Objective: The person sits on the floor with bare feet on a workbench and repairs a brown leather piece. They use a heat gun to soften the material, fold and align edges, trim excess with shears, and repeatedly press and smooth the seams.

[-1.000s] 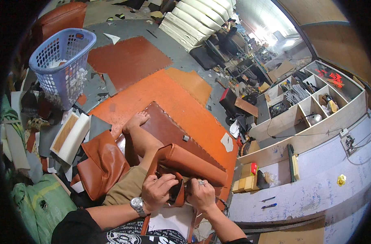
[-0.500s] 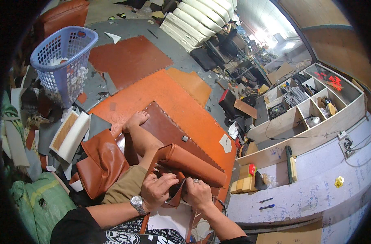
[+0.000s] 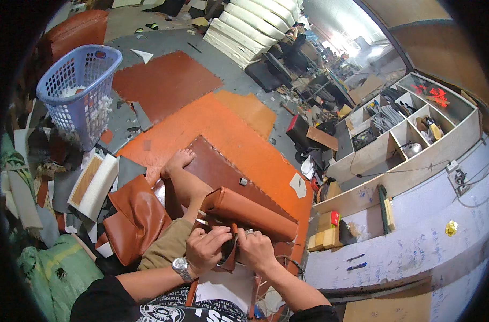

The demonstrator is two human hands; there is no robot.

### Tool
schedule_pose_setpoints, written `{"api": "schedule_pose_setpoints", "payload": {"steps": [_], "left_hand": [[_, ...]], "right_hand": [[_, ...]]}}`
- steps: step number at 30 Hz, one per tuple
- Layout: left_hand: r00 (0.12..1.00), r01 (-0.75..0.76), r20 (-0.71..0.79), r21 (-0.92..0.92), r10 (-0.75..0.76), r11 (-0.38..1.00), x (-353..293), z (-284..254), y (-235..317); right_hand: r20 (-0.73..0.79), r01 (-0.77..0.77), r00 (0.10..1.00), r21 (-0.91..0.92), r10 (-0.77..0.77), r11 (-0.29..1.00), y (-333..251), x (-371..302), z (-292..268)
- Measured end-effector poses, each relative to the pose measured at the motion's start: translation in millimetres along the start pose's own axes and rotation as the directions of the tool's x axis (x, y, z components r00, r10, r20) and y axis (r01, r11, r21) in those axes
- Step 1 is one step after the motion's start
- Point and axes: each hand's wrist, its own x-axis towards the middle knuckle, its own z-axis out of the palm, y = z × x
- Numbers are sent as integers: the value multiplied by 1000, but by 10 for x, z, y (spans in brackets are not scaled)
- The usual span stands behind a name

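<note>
Across my lap lies a brown leather-covered padded piece (image 3: pixel 252 214), its rolled side facing away from me and its near side loose. My left hand (image 3: pixel 206 249), with a watch on the wrist, is closed with thumb and fingers pinching at the loose leather edge. Close beside it, my right hand (image 3: pixel 255 251) grips the same leather flap (image 3: pixel 231 255). The fingers hide part of the fold and the piece's inside. A white sheet (image 3: pixel 223 287) lies under my hands. To the left rests a crumpled brown leather cover (image 3: pixel 136 217).
A blue plastic basket (image 3: pixel 83 102) stands at the far left, near a white foam block (image 3: pixel 97 185) and a green sack (image 3: pixel 59 271). Brown leather sheets (image 3: pixel 164 83) lie over the orange mat (image 3: pixel 164 142). A compartmented wooden shelf unit (image 3: pixel 394 145) and pens (image 3: pixel 357 265) are on the right.
My right hand has shifted slightly up and left, closer to the left hand, and its fingers have curled over the leather flap. The padded piece has tilted a little. The whole view has shifted slightly.
</note>
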Motion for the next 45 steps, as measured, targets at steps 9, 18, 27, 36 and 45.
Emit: {"api": "schedule_pose_setpoints", "payload": {"steps": [9, 18, 27, 36, 45], "left_hand": [[982, -180, -71, -63, 175, 982, 64, -526, -70], [667, 611, -713, 356, -217, 707, -156, -3036, -1595], [479, 870, 473, -145, -739, 472, 135, -1645, -1338], [457, 779, 722, -42, -519, 626, 671, -106, -1311], [729, 682, 587, -572, -353, 456, 730, 39, -347]], "right_hand": [[-133, 10, 991, 193, 16, 981, 70, -163, -50], [-163, -564, 54, 809, 985, 165, 290, -1876, 659], [521, -960, -1, 239, 853, -147, 42, -3083, 2404], [605, -344, 395, 795, 691, -499, 200, -2346, 1842], [527, -277, 625, 840, 576, -467, 133, -1631, 502]]}}
